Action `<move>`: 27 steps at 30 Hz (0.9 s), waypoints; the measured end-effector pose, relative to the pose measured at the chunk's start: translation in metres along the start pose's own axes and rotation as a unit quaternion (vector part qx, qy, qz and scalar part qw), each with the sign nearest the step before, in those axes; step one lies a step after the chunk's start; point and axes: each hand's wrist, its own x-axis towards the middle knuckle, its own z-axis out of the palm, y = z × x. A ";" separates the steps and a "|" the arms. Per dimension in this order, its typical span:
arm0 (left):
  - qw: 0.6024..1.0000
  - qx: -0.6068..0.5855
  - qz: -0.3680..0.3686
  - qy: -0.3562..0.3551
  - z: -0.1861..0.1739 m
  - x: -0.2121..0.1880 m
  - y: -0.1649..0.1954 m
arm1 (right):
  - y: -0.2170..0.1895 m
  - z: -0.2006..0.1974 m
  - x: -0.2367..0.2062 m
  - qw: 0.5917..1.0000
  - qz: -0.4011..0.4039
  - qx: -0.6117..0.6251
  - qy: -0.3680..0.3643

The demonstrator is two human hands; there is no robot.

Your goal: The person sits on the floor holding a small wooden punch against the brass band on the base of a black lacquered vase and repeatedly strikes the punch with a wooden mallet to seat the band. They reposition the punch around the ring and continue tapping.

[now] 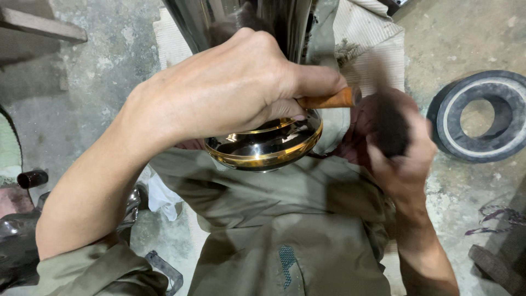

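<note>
Head view: left hand is wrapped over the top of a polished metal vessel, fingers clenched around a short orange-brown wooden stick that pokes out to the right past the thumb. The vessel is dark, mirror-finished, with a gold band around its rounded rim; it sits centre frame over the person's lap, and its body runs up and out of the top of the frame. Right hand is just right of the vessel, closed on a dark block-shaped object; it is motion-blurred, so I cannot tell what the object is or exactly how it is gripped. Stick tip and right hand are close together; contact is unclear.

Olive-green clothing fills the near centre. Ribbed light cloth lies on the concrete floor behind the vessel. Black rubber ring with a pale inner band lies on the floor at far right, well apart from the hands. A small dark cylinder is at the left edge, and a wooden plank is at far left.
</note>
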 end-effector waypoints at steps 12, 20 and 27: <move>0.999 0.031 0.008 0.043 0.014 -0.012 -0.006 | -0.008 -0.028 0.000 0.991 -0.041 -0.130 0.011; 0.994 0.008 0.004 0.111 0.023 -0.022 -0.005 | -0.042 -0.063 0.031 0.963 -0.110 -0.244 -0.012; 0.986 0.049 -0.026 0.159 0.032 -0.029 0.000 | -0.077 -0.072 0.060 0.946 -0.128 -0.288 -0.070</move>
